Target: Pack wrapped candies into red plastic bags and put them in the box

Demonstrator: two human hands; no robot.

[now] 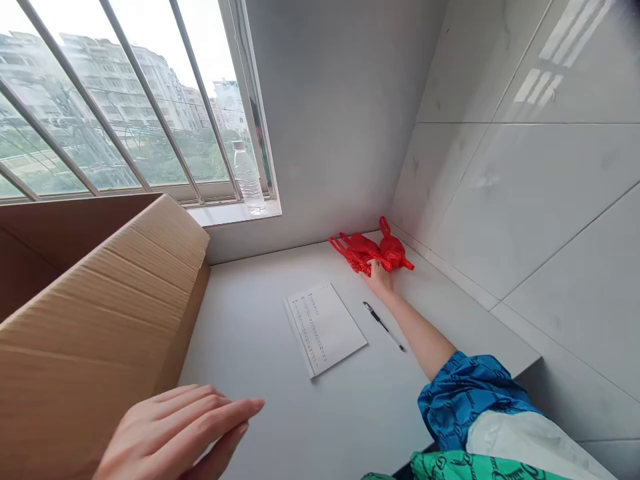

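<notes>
My right hand (379,275) reaches to the back corner of the white table, its fingers closed on a crumpled red plastic bag (361,248). The bag's loop handles stick up, and red film bunches on both sides of the fingers. My left hand (175,433) hovers low at the front left, beside the cardboard box, holding nothing, with its fingers stretched out. Between the hands lies an open notebook (327,327) bearing lines of writing. A black-and-clear pen (384,326) rests to the right of it, below my right wrist.
A big open cardboard box (115,313) takes up the left side, one flap leaning over the table (240,313). On the windowsill stands a clear water bottle (249,177), near the window bars (145,97). A tiled wall (540,193) bounds the right.
</notes>
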